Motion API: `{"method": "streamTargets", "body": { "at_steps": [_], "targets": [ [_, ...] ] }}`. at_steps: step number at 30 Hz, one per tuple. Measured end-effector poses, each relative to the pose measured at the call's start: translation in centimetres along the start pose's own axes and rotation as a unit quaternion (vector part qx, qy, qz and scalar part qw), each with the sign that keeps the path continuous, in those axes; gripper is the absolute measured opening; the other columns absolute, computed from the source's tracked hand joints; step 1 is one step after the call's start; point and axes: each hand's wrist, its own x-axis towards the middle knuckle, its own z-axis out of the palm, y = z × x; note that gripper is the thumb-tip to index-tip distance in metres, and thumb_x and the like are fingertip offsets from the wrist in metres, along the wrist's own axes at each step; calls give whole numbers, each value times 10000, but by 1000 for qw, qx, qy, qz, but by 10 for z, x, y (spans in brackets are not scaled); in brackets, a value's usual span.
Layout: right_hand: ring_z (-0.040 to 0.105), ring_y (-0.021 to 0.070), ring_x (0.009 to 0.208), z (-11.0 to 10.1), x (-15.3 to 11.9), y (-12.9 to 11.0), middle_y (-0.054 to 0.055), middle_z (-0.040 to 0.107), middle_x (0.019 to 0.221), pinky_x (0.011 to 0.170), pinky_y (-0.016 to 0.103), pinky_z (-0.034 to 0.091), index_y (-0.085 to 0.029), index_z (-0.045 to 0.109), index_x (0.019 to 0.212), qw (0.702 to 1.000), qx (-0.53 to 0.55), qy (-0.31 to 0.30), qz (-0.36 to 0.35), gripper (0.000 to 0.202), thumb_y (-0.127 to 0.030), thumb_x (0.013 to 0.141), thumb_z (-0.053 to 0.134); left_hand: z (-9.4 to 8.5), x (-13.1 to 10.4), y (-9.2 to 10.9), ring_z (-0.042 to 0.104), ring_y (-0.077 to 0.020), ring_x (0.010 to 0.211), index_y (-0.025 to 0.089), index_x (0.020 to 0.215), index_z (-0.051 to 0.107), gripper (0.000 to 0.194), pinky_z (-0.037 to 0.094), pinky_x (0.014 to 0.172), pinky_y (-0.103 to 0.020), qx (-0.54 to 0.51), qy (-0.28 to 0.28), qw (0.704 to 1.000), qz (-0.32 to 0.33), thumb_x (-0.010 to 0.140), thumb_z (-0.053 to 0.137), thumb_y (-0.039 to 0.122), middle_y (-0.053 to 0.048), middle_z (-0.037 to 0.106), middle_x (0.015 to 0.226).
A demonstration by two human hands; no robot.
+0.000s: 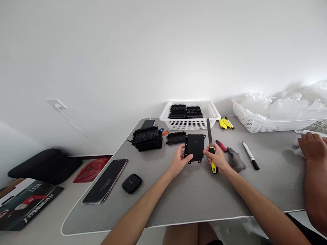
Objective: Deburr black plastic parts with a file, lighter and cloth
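My left hand (179, 160) grips a black plastic part (195, 147) by its left side, thumb across its flat face. The part is held up over the grey table, with small tabs along its edges. In my right hand (217, 156) is a file (209, 134) with a yellow and black handle, its metal blade pointing away from me. The right fingertips also reach the part's right edge. Just behind the part, a similar black piece (176, 137) lies on the table. To the left stands a stack of black parts (146, 137).
A white basket (189, 125) holding black parts stands at the back; another basket (278, 126) holds plastic bags. A grey cloth (236, 160), red object (221, 146), marker (250, 155), black case (131, 183) and phone (105, 181) lie around. Another person's hand (313, 148) rests at right.
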Motion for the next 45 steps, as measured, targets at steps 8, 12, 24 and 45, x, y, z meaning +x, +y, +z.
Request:
{"method": "streamTargets", "body": {
  "at_steps": [8, 12, 24, 45],
  "targets": [
    [399, 40, 376, -3, 1, -5, -78, 603, 696, 353, 197, 359, -235, 427, 902, 999, 5, 41, -8, 501, -383, 611, 807, 0, 2, 1, 665, -273, 1001, 170, 1140, 543, 483, 561, 821, -403, 52, 63, 996, 21, 775, 687, 453, -123, 681, 1097],
    [398, 45, 375, -3, 1, -5, -77, 599, 664, 353, 199, 363, -235, 423, 902, 999, -1, 43, -12, 508, -388, 607, 807, -4, 3, 4, 685, -267, 861, 167, 1091, 574, 488, 574, 663, -365, 38, 71, 997, 7, 732, 724, 461, -102, 704, 963],
    [395, 67, 355, -6, -2, -17, -111, 477, 449, 354, 174, 336, -236, 419, 853, 999, -24, 42, 6, 474, -523, 677, 753, -6, 6, -4, 652, -260, 932, 161, 1073, 587, 505, 578, 780, -437, -88, 79, 993, 13, 674, 796, 389, -99, 671, 1019],
    [353, 40, 377, -8, 1, -12, -135, 401, 464, 352, 148, 309, -224, 445, 862, 997, 55, 1, 58, 538, -416, 567, 852, -5, -2, -5, 568, -242, 1188, 205, 770, 597, 170, 469, 964, -424, 261, 102, 919, 277, 769, 496, 69, -95, 613, 1266]
  ]
}}
